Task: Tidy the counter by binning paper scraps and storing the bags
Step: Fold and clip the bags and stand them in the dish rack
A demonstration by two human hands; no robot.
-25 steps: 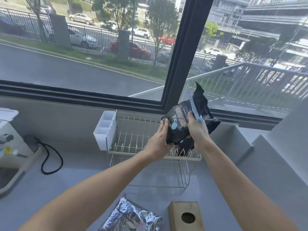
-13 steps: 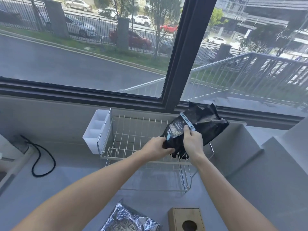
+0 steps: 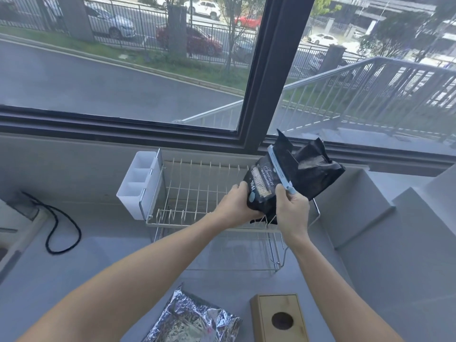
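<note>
A black bag (image 3: 303,174) with a pale blue clip (image 3: 278,169) across its folded top tilts over the right end of a white wire rack (image 3: 197,193). My left hand (image 3: 237,206) grips the bag's lower left side. My right hand (image 3: 292,211) holds the bag's front, its fingers by the clip's lower end. The bag's bottom touches the rack's front wires. A crinkled silver foil bag (image 3: 192,319) lies flat on the grey counter (image 3: 98,262) near the front edge.
A white divided caddy (image 3: 138,183) hangs on the rack's left side. A wooden box with a round hole (image 3: 278,319) stands beside the foil bag. A black cord (image 3: 56,230) loops at the left. Grey stepped ledges (image 3: 370,206) rise at the right under the window.
Both hands have lowered the black bag from in front of the window down onto the right end of the rack. The view has shifted a little.
</note>
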